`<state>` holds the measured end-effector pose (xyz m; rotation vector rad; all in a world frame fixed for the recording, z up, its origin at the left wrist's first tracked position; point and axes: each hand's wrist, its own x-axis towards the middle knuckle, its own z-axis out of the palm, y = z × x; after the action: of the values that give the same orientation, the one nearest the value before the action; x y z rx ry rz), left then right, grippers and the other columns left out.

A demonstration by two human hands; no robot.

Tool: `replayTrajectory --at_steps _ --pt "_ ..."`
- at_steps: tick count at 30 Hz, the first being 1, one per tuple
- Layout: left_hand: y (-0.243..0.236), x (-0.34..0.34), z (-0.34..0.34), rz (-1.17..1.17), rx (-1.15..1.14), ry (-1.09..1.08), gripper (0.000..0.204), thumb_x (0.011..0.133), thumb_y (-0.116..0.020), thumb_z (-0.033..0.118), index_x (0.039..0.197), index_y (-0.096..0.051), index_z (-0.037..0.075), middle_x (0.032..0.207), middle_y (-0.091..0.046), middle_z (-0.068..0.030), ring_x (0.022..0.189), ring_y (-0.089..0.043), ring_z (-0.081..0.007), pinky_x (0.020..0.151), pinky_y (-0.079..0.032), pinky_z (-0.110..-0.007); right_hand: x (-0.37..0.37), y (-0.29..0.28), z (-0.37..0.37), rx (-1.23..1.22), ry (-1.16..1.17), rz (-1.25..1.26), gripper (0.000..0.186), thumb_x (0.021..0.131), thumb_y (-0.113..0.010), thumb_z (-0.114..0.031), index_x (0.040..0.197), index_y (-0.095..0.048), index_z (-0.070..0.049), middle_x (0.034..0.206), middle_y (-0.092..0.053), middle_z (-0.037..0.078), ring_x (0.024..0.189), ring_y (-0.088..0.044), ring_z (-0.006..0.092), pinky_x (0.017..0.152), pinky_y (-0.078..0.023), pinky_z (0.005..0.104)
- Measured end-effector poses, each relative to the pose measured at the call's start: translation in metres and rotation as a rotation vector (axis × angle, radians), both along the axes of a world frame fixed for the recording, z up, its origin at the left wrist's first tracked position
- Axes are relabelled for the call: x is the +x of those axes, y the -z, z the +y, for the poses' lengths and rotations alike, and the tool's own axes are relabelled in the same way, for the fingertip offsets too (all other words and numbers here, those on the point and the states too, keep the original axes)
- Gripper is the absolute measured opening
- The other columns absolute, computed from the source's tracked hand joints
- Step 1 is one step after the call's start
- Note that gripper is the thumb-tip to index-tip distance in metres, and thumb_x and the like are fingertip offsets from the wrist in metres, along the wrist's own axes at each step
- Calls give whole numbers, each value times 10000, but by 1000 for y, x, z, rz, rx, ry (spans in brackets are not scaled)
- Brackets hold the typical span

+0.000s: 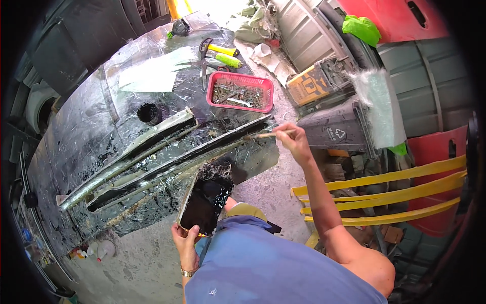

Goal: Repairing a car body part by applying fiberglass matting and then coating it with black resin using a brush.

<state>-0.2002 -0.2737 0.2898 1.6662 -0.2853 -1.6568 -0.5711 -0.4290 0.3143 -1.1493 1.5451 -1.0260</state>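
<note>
Pinches a slim brush (267, 135) in the right grip (293, 139), narrowed around the pale handle, and holds the working end at a long, black-coated strip (202, 150) just left of that grip. Clasps an open container (187, 197), glossy black inside, with the left grip (186, 240), curled at its lower edge, nearer the body than the right one. Wears a metal-banded watch (188, 273) on the wrist below the left grip. Has a second strip (152, 144), pale-edged, lying beside the first on the spattered table (96, 121), ahead and left of the left grip. Faces a dark cup (149, 114) beyond both strips, well ahead of the left grip, with a white sheet (152, 73) farther out. Has a pink basket (240, 108) of loose metal parts ahead and left of the right grip, with scissors (204, 48) beyond, and a dark bin (329, 126) just right of that grip.
</note>
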Motion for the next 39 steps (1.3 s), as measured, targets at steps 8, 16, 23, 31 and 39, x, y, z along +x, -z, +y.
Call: replayTrajectory --at_steps 8,16,23,31,39 --pt "5 -13 8 -28 30 -48 625 771 -740 113 1257 -354 43 1110 -549 -57 933 -597 -152 686 -535 -286 -1 19 -31 -232 -110 770 127 814 -651 -82 840 -578 18 743 -561 95 609 -547 182 577 -428 310" --pt "11 12 21 3 15 -113 651 733 -769 94 1248 -376 32 1166 -537 -96 1052 -538 -184 894 -456 -328 69 22 -36 -145 -252 915 171 821 -621 -142 834 -522 -4 814 -562 159 777 -588 352 695 -466 425" --pt "4 53 38 37 -2 -211 683 706 -779 77 1258 -380 31 1214 -513 -113 1133 -481 -198 984 -369 -337 137 37 -26 -169 -264 792 166 820 -630 -114 820 -509 -1 791 -547 161 746 -570 361 661 -457 424" --pt "-1 102 60 24 28 -319 727 683 -791 64 1281 -379 28 1228 -501 -109 1145 -470 -205 989 -370 -346 207 43 -16 -162 -232 737 160 813 -642 -86 838 -506 -5 787 -551 149 712 -572 327 647 -460 397" --pt "1 146 80 37 -1 -371 738 680 -796 68 1286 -376 28 1232 -487 -101 1140 -466 -195 976 -389 -337 275 38 -7 -194 -247 776 150 816 -652 -79 815 -514 -21 756 -555 133 670 -577 304 619 -463 382"
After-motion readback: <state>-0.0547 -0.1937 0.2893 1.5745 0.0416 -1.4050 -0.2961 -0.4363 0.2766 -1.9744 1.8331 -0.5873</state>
